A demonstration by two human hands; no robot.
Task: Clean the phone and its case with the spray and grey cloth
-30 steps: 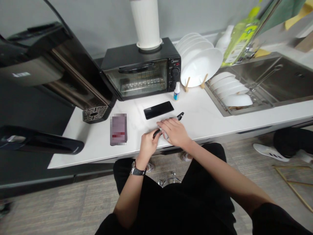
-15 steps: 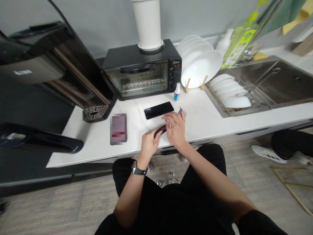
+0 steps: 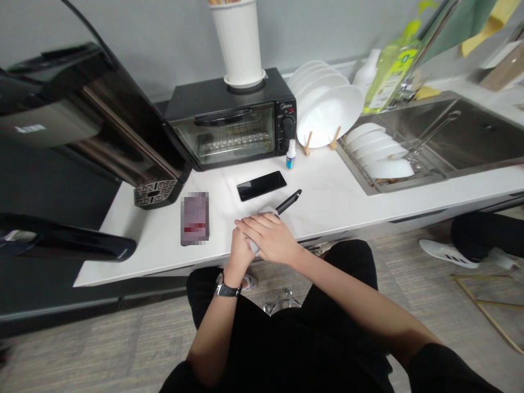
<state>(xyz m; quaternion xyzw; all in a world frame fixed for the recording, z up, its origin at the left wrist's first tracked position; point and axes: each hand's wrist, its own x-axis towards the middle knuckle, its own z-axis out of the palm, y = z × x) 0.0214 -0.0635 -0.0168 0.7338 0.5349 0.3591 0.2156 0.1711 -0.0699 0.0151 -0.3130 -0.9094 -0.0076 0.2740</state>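
My left hand (image 3: 241, 248), with a watch on its wrist, is closed at the near edge of the counter, its fingers mostly hidden under the right. My right hand (image 3: 268, 234) wraps over it, pressing a grey cloth (image 3: 254, 247) between the two. Out of the cloth, toward the far right, juts a slim black tool (image 3: 289, 202); its near end is covered by the hands, and its exact kind is unclear. Just beyond lies a black smartphone (image 3: 262, 185), screen up. A small white spray bottle (image 3: 291, 155) with a blue label stands behind it.
A pixelated purple-grey item (image 3: 195, 218) lies on the left of the white counter (image 3: 327, 202). Behind stand a black toaster oven (image 3: 229, 131), a coffee machine (image 3: 123, 120), and white plates (image 3: 331, 112) in a rack. A sink (image 3: 462, 131) is at right; another person's shoe (image 3: 446, 254) shows below.
My right hand has moved left with the grey cloth and now covers the left hand. The black tool sticks out farther to the right. The view has shifted slightly.
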